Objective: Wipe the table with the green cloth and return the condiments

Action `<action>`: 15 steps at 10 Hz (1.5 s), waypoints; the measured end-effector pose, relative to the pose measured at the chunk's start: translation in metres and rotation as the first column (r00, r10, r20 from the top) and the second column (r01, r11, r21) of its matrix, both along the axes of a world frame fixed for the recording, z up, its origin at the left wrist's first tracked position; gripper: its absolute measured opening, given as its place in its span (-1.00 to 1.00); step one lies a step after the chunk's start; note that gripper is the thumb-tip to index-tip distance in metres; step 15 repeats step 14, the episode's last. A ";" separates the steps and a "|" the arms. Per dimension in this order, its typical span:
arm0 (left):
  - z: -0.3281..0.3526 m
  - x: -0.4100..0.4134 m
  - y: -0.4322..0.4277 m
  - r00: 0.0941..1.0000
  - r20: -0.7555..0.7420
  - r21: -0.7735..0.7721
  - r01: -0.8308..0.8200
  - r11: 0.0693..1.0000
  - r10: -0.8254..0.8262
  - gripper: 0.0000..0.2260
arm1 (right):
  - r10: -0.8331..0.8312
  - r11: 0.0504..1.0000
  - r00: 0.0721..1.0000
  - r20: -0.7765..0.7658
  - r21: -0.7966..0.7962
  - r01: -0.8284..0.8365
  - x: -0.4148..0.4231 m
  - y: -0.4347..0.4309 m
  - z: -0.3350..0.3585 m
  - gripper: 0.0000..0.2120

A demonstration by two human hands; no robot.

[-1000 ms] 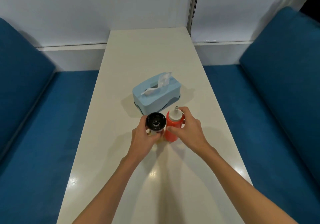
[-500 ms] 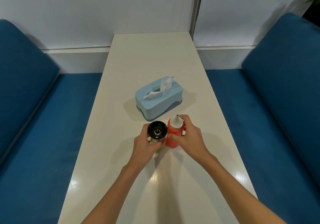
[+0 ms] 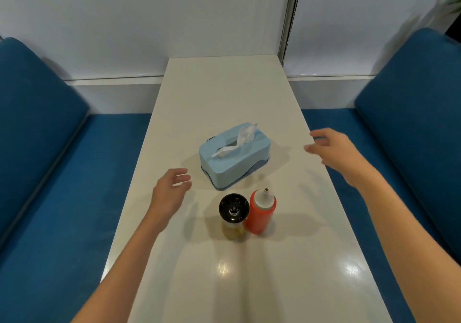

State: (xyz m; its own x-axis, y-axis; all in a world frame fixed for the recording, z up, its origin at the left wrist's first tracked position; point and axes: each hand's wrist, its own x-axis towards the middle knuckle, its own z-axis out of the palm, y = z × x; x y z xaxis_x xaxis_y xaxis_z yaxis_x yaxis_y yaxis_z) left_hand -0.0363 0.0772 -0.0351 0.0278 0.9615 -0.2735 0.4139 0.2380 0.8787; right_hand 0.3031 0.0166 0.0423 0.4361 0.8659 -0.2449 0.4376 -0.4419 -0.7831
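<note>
Left grip (image 3: pixel 167 197) hovered wide and empty beside the black-capped bottle (image 3: pixel 233 216); right grip (image 3: pixel 334 150) hung loose, also empty, over the surface (image 3: pixel 224 93) edge. That bottle and the red squeeze bottle (image 3: pixel 260 212) stood side by side before the blue tissue box (image 3: pixel 234 158). No green cloth in sight, so I'd guess things were basically done. No readable labels.

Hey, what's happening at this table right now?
A person is tidying a booth table. A red squeeze bottle and a black-capped bottle stand upright side by side, just in front of a light blue tissue box. Both hands are open and hold nothing: the left hand hovers left of the box, the right hand near the table's right edge.
</note>
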 end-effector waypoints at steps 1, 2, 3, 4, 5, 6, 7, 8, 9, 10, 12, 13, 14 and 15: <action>-0.010 0.023 0.035 0.999 0.011 -0.157 -0.043 0.987 0.045 -0.63 | 0.059 0.998 0.998 0.028 0.035 -0.060 -0.019 0.062 -0.009 -0.58; -0.016 0.048 0.051 1.000 -0.019 -0.261 -0.023 0.965 0.019 -0.40 | 0.147 0.989 0.986 0.075 0.011 -0.149 -0.045 0.105 -0.028 -0.54; -0.020 0.064 0.059 1.000 -0.027 -0.267 0.000 0.964 -0.007 -0.43 | 0.159 0.985 0.984 0.078 -0.080 -0.152 -0.061 0.129 -0.051 -0.48; -0.026 0.070 0.067 1.000 -0.023 -0.263 0.012 0.965 -0.019 -0.60 | 0.155 0.977 0.987 0.048 -0.155 -0.146 -0.068 0.134 -0.074 -0.46; -0.028 0.066 0.077 0.999 -0.020 -0.246 0.041 0.968 -0.047 -0.68 | 0.139 0.984 0.983 0.118 -0.133 -0.123 -0.067 0.127 -0.088 -0.44; -0.027 0.061 0.087 0.997 -0.025 -0.222 0.065 0.973 -0.072 -0.69 | 0.125 0.987 0.979 0.162 -0.116 -0.107 -0.063 0.118 -0.092 -0.47; -0.026 0.059 0.094 0.996 -0.006 -0.200 0.082 0.976 -0.085 -0.64 | 0.124 0.989 0.981 0.152 -0.101 -0.109 -0.062 0.107 -0.092 -0.51; -0.024 0.057 0.096 0.991 -0.027 -0.181 0.123 0.976 -0.130 -0.64 | 0.111 0.991 0.985 0.134 -0.094 -0.099 -0.064 0.094 -0.092 -0.51; -0.025 0.054 0.094 0.984 -0.042 -0.163 0.166 0.973 -0.175 -0.67 | 0.093 0.994 0.988 0.121 -0.076 -0.084 -0.066 0.082 -0.093 -0.50; -0.027 0.050 0.091 0.979 -0.035 -0.152 0.194 0.969 -0.202 -0.67 | 0.083 0.995 0.990 0.112 -0.058 -0.077 -0.068 0.078 -0.094 -0.48; -0.024 0.049 0.085 0.983 0.008 -0.151 0.185 0.971 -0.186 -0.60 | 0.069 0.996 0.993 0.095 -0.066 -0.063 -0.069 0.079 -0.090 -0.48; -0.026 0.048 0.085 0.979 -0.039 -0.170 0.189 0.967 -0.198 -0.58 | 0.092 0.992 0.992 0.090 -0.100 -0.083 -0.068 0.079 -0.088 -0.48; -0.009 0.045 0.078 0.979 -0.135 -0.140 0.136 0.981 -0.155 -0.52 | 0.103 0.986 0.991 0.084 -0.142 -0.090 -0.066 0.075 -0.071 -0.46; -0.009 0.045 0.078 0.979 -0.135 -0.140 0.136 0.981 -0.155 -0.52 | 0.103 0.986 0.991 0.084 -0.142 -0.090 -0.066 0.075 -0.071 -0.46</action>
